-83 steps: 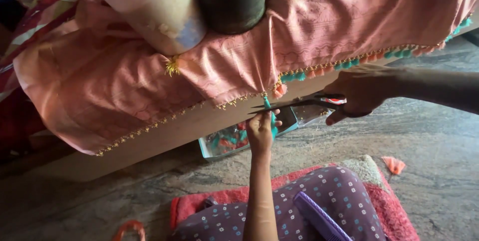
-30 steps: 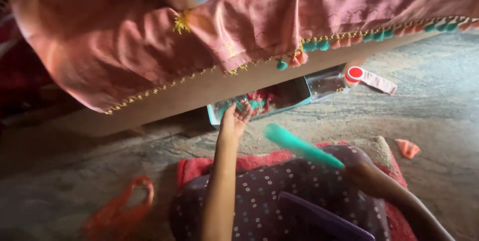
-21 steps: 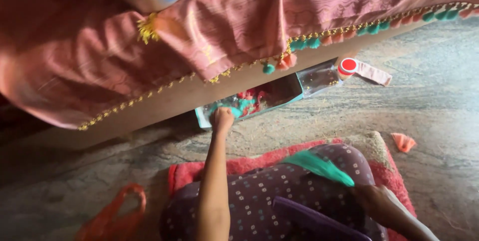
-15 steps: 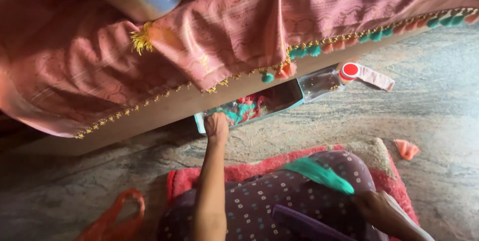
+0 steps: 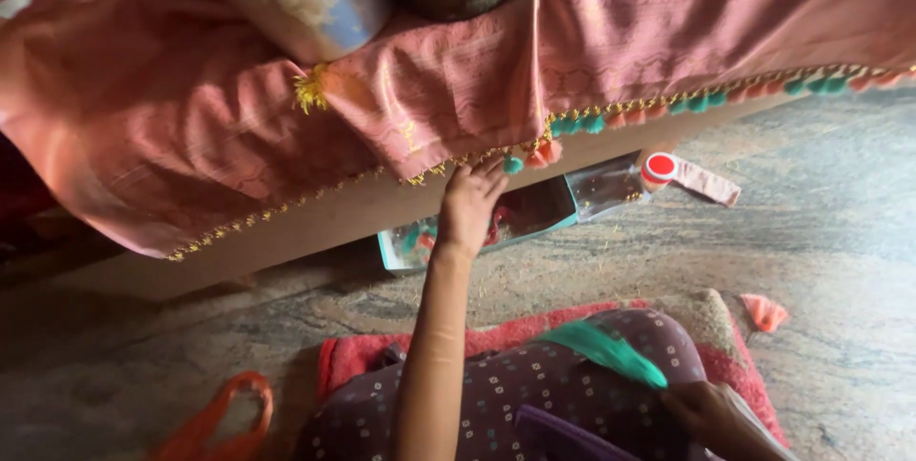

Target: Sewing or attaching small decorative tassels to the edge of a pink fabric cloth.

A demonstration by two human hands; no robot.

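Left hand (image 5: 469,205), arm stretched far, fingers loosely spread, touches the pink cloth's (image 5: 458,89) tasselled hem above a teal tray (image 5: 563,224); right hand (image 5: 701,408), near right, grips a green strip (image 5: 603,351)

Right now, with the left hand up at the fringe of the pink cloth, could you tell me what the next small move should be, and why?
Probably pinch the cloth edge beside the teal tassel: the left hand has its fingertips on that hem, and the right hand holds a teal strip down at the lap.
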